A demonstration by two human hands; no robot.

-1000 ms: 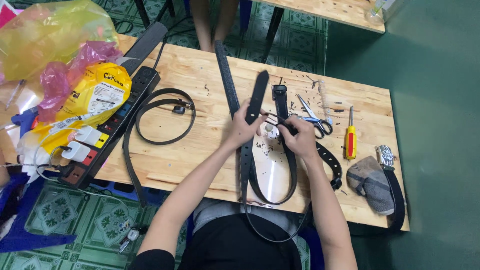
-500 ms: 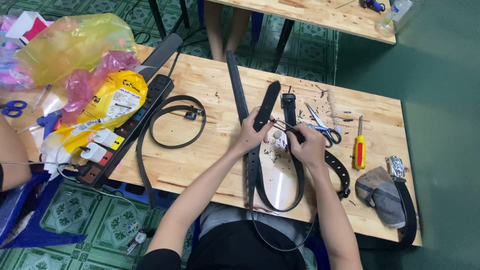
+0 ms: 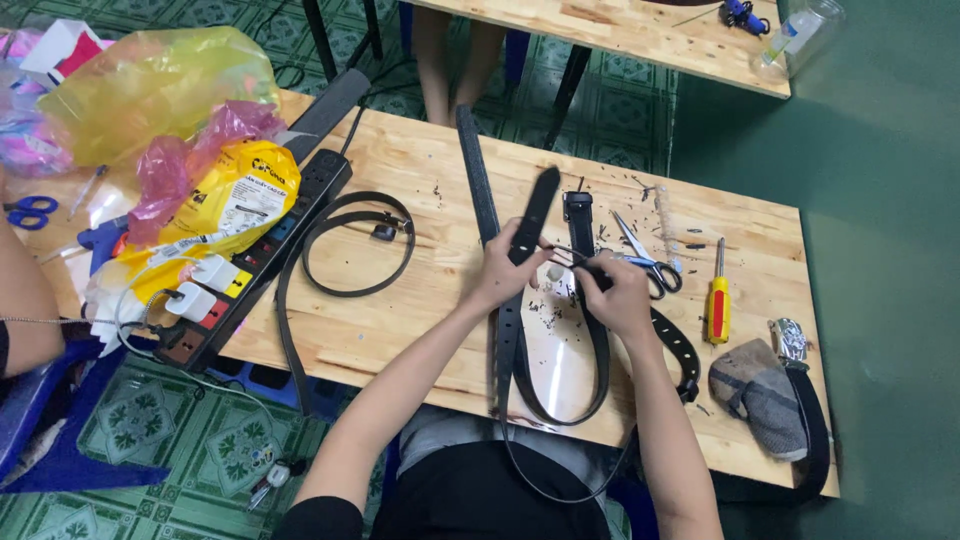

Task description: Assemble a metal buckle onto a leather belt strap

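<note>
My left hand [image 3: 508, 268] grips a black belt strap [image 3: 537, 204] whose free end sticks up and away from me. My right hand [image 3: 618, 290] is closed on the other part of the same belt near its buckle end [image 3: 577, 208], and pinches a small thin piece between the two hands; I cannot tell what it is. The belt loops down over the wooden table [image 3: 440, 300] edge toward my lap. Dark scraps lie scattered on the wood under my hands.
Scissors [image 3: 645, 258] and a red-and-yellow screwdriver [image 3: 717, 300] lie right of my hands. A grey cloth [image 3: 760, 395] with another belt sits at the right edge. A looped black belt [image 3: 350, 245], a power strip [image 3: 255, 265] and plastic bags [image 3: 160, 90] lie left. Another person's arm [image 3: 25, 300] is at far left.
Both hands stay on the belt, with only small finger shifts. The view has drifted, so the table now sits lower and further right in frame.
</note>
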